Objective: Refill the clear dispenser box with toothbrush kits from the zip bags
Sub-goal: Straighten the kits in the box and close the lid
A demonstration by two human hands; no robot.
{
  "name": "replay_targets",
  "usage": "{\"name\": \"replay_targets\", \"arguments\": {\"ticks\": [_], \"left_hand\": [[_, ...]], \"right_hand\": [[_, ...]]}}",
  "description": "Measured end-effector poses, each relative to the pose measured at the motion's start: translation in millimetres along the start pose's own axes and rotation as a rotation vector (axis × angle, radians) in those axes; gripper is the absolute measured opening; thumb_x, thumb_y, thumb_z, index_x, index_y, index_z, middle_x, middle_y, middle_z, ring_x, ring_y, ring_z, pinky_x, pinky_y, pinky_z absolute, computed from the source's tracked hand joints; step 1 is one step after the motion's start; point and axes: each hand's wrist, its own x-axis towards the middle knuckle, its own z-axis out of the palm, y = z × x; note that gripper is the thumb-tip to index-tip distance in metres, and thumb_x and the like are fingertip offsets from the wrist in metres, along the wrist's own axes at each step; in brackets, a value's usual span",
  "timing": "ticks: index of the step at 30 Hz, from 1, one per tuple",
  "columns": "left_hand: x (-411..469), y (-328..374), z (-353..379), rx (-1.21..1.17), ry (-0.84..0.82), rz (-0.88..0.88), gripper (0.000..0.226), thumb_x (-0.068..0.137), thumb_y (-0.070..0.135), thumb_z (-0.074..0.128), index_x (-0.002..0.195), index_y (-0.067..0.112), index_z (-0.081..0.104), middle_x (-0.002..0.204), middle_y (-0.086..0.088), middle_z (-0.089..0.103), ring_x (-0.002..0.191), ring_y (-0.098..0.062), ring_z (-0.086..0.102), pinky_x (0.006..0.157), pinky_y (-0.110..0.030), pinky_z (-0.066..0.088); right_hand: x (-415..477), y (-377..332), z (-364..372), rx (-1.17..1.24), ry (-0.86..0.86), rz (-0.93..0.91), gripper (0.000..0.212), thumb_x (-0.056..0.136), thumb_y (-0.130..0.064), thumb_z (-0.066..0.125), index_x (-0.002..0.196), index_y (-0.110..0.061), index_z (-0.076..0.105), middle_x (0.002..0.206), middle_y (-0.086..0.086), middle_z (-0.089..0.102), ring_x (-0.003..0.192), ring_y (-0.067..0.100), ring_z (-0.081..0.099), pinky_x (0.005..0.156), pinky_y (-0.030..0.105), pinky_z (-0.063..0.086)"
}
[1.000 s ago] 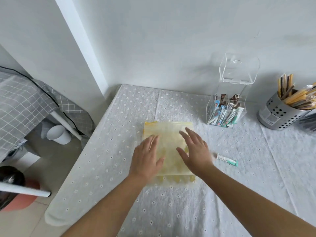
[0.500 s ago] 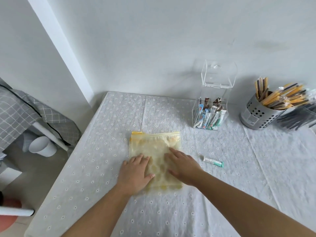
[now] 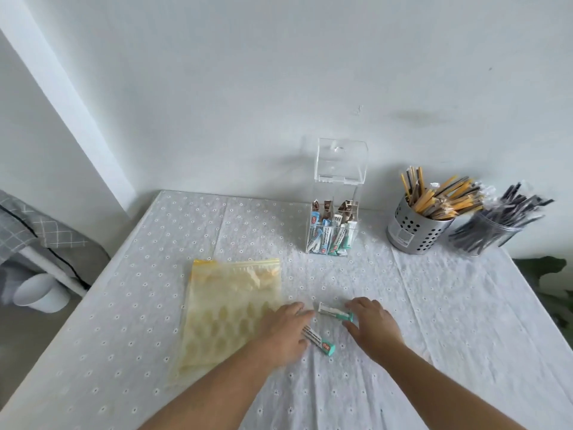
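Note:
The clear dispenser box (image 3: pixel 336 218) stands at the back of the table with its lid (image 3: pixel 339 159) tipped up, and several toothbrush kits fill its lower part. A flat, yellowish zip bag (image 3: pixel 229 311) lies left of centre. Two kits lie to its right. My left hand (image 3: pixel 285 333) rests palm down on the bag's right edge, and the nearer kit (image 3: pixel 321 340) sticks out from under its fingers. My right hand (image 3: pixel 372 327) is spread on the cloth, thumb and fingers either side of the teal end of the farther kit (image 3: pixel 333 312).
A perforated metal cup (image 3: pixel 415 234) of yellow and brown wrapped sticks and a clear cup (image 3: pixel 493 231) of black ones stand at the back right. The table's left edge drops to the floor, where a white cup (image 3: pixel 40 293) hangs. Green leaves (image 3: pixel 542 274) show at far right.
Both hands have left the middle of the bag and moved right to the loose kits. A second kit now lies beside the first. The view has shifted.

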Motion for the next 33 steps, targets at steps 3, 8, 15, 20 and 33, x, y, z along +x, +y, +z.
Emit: {"name": "replay_targets", "arguments": {"ticks": [3, 8, 15, 20, 33], "left_hand": [[6, 12, 5, 0.093, -0.007, 0.005, 0.042, 0.089, 0.014, 0.052, 0.128, 0.025, 0.047, 0.139, -0.001, 0.042, 0.129, -0.023, 0.041, 0.101, -0.041, 0.038], [8, 13, 4, 0.106, 0.048, -0.006, 0.018, 0.089, 0.014, 0.049, 0.105, 0.017, 0.056, 0.118, 0.001, 0.055, 0.109, -0.022, 0.052, 0.084, -0.034, 0.039], [3, 20, -14, -0.261, 0.131, -0.108, 0.008, 0.083, 0.016, 0.062, 0.088, 0.022, 0.06, 0.08, 0.006, 0.065, 0.072, -0.013, 0.058, 0.061, -0.026, 0.04], [10, 20, -37, -0.483, 0.219, -0.139, 0.006, 0.079, 0.011, 0.069, 0.08, 0.016, 0.07, 0.061, 0.015, 0.054, 0.054, 0.001, 0.048, 0.053, -0.013, 0.035], [42, 10, -122, -0.594, 0.483, -0.122, 0.011, 0.08, 0.011, 0.071, 0.073, 0.018, 0.068, 0.05, 0.013, 0.051, 0.039, 0.003, 0.044, 0.044, -0.007, 0.031]], "right_hand": [[1, 5, 3, 0.033, 0.048, -0.007, 0.029, 0.092, -0.036, 0.052, 0.12, -0.027, 0.056, 0.125, -0.011, 0.053, 0.112, 0.014, 0.049, 0.089, 0.026, 0.042], [2, 10, -3, 0.11, 0.046, 0.011, 0.016, 0.091, -0.029, 0.054, 0.104, -0.023, 0.062, 0.108, -0.005, 0.064, 0.101, 0.017, 0.058, 0.081, 0.027, 0.044], [10, 29, -34, 0.538, 0.064, 0.068, 0.01, 0.083, -0.013, 0.068, 0.091, -0.016, 0.072, 0.08, -0.003, 0.068, 0.074, 0.015, 0.064, 0.063, 0.015, 0.048], [21, 34, -72, 0.553, 0.189, 0.018, 0.011, 0.085, -0.011, 0.065, 0.089, -0.015, 0.074, 0.078, -0.007, 0.067, 0.076, 0.009, 0.062, 0.065, 0.011, 0.044], [115, 6, -170, 0.421, 0.366, -0.08, 0.012, 0.088, -0.017, 0.06, 0.092, -0.016, 0.071, 0.092, 0.001, 0.073, 0.083, 0.02, 0.065, 0.076, 0.039, 0.057]]}}
